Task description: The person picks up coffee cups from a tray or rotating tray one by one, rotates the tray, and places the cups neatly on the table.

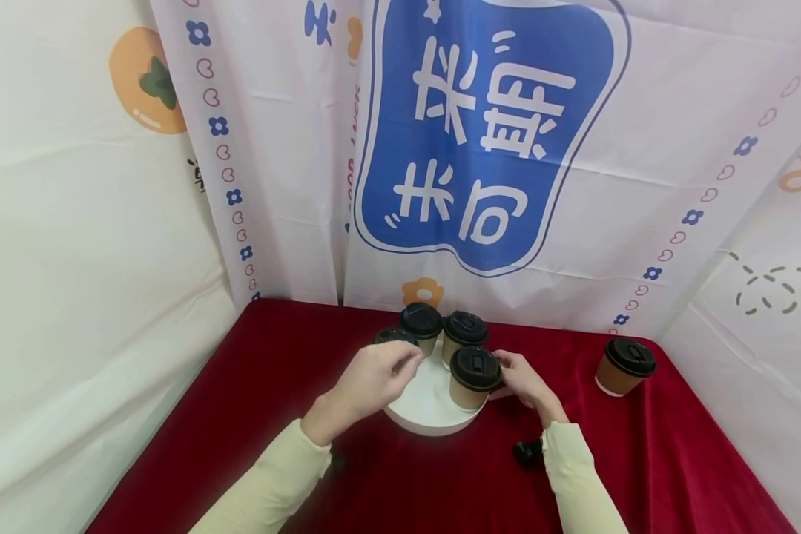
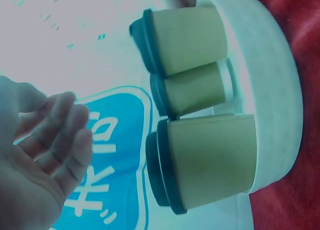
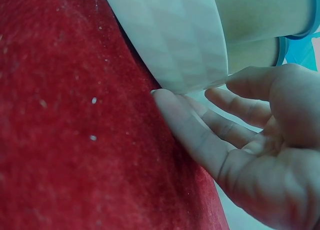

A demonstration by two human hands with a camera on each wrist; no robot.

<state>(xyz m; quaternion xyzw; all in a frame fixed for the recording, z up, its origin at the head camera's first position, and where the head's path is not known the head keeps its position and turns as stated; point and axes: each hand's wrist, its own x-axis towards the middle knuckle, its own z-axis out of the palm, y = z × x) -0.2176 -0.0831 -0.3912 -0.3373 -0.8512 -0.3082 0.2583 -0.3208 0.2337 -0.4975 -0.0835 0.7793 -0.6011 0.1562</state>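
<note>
My right hand (image 1: pixel 522 378) grips the right edge of a round white stand (image 1: pixel 422 397), its fingertips at the faceted side wall and rim in the right wrist view. Several brown paper cups with black lids stand upright on it. The front right cup (image 1: pixel 475 378) is nearest that hand; two others, a back cup (image 1: pixel 420 322) and its neighbour (image 1: pixel 465 334), stand behind. My left hand (image 1: pixel 380 374) hovers over the stand's left side with loosely bent fingers and nothing in them. It partly hides the left cup (image 1: pixel 394 337).
Another lidded paper cup (image 1: pixel 624 367) stands alone on the red cloth (image 1: pixel 294 386) at the right. A small black object (image 1: pixel 526 452) lies by the right wrist. Printed white curtains (image 1: pixel 294 208) enclose the table at the back and sides.
</note>
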